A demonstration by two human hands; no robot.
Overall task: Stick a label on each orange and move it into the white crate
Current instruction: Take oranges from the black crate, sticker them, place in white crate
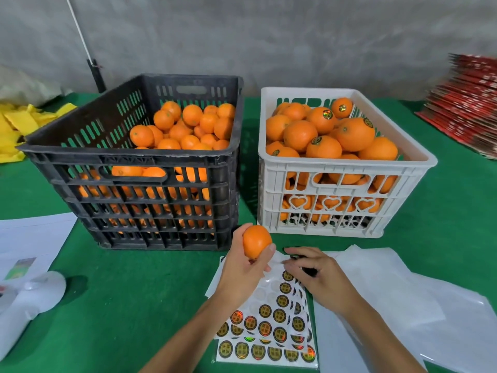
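My work surface is a table covered in green cloth [139,300]. Directly on it, at the back, stand a black crate [150,195] to my left and a white crate [336,189] to my right, side by side, apart. In front of me lie label sheets [271,329], overlapping. White backing sheets [419,300] lie just to their right. At my left: white paper [32,238] and a white plastic device [29,302]. Far left: yellow material [18,125]. Far right: a stack of red cartons [468,114].
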